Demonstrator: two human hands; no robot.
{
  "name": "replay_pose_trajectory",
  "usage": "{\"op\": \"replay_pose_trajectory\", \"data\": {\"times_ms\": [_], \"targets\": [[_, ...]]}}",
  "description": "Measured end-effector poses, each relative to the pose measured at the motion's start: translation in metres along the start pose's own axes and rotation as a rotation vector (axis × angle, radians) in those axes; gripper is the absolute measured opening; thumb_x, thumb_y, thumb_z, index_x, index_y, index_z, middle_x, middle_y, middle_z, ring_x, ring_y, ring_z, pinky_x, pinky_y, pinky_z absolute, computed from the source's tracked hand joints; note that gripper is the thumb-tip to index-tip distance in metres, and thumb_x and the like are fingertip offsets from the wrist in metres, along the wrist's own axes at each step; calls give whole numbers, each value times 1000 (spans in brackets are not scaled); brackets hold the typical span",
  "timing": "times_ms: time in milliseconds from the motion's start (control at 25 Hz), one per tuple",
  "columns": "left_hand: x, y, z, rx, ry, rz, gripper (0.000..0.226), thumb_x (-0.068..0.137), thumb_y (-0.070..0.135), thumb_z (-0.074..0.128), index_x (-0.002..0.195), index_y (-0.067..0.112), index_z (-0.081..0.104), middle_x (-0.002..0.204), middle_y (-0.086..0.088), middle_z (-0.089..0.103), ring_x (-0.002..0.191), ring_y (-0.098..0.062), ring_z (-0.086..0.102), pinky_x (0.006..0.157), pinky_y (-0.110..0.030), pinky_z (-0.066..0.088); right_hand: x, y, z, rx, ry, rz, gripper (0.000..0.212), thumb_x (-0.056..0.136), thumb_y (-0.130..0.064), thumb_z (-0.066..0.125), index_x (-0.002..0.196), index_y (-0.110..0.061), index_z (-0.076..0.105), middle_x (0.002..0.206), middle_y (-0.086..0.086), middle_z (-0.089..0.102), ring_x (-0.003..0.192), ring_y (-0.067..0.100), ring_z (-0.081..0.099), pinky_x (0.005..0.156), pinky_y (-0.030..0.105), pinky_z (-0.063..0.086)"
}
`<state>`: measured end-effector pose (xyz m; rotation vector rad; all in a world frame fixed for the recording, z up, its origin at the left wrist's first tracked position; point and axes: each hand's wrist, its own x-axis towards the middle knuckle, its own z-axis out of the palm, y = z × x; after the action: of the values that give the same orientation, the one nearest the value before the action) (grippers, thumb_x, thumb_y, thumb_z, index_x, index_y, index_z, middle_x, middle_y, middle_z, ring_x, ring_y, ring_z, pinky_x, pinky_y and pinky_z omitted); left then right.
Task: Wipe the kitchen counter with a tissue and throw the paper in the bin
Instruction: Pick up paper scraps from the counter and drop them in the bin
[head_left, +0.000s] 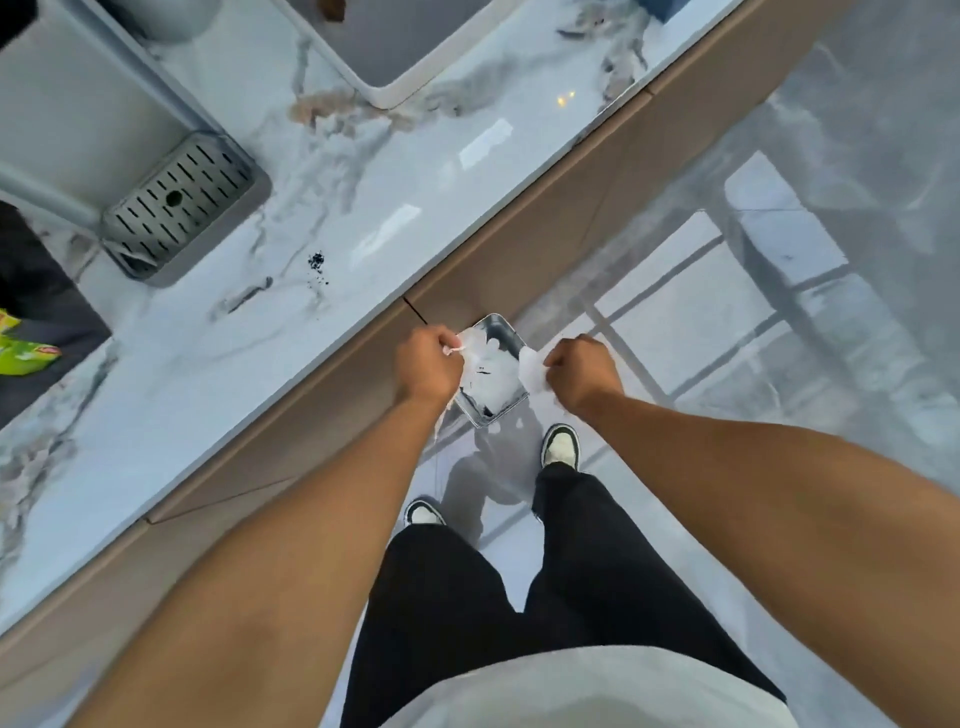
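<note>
A glossy grey marble-look floor (857, 156) mirrors a window grid in pale light. Tan cabinet fronts (519, 249) run diagonally beside it. Bright patches of reflected light lie on the polished surfaces, and the whole room reads cool and bluish.

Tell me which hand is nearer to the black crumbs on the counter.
Left. The left hand is just below the black crumbs, near the counter edge; the right hand is farther, over the floor beyond the bin.

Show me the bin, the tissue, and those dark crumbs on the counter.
bin (511, 340): head view, its far inner wall.
tissue (531, 368): head view, the white piece by the right hand.
crumbs (316, 260): head view, the biggest dark clump.
</note>
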<state>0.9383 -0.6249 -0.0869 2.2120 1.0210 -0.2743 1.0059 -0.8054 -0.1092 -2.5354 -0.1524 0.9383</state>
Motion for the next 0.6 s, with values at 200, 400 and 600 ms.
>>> {"op": "replay_pose_trajectory", "data": {"times_ms": [200, 400, 600], "targets": [[34, -13, 52, -155, 37, -153, 26, 72, -6, 68, 85, 16, 72, 91, -5, 71, 74, -18, 59, 66, -20, 41, 57, 13, 14, -93, -76, 33, 28, 84, -5, 54, 97, -17, 76, 109, 8, 69, 93, 29, 65, 76, 23, 46], [80, -61, 123, -226, 51, -210, 20, 71, -4, 70, 81, 14, 70, 85, -2, 67, 68, -13, 53, 65, -21, 42, 122, 33, 73, -122, -70, 32, 22, 87, -11, 56, 96, -18, 74, 104, 9, 71, 90, 29, 65, 77, 31, 53], [126, -107, 199, -202, 39, -235, 18, 72, -3, 69, 80, 13, 70, 86, -1, 67, 70, -16, 54, 67, -21, 40, 191, 58, 157, -233, -56, -17, 19, 90, -15, 56, 101, -14, 71, 101, 10, 70, 90, 32, 66, 74, 33, 53]]}}
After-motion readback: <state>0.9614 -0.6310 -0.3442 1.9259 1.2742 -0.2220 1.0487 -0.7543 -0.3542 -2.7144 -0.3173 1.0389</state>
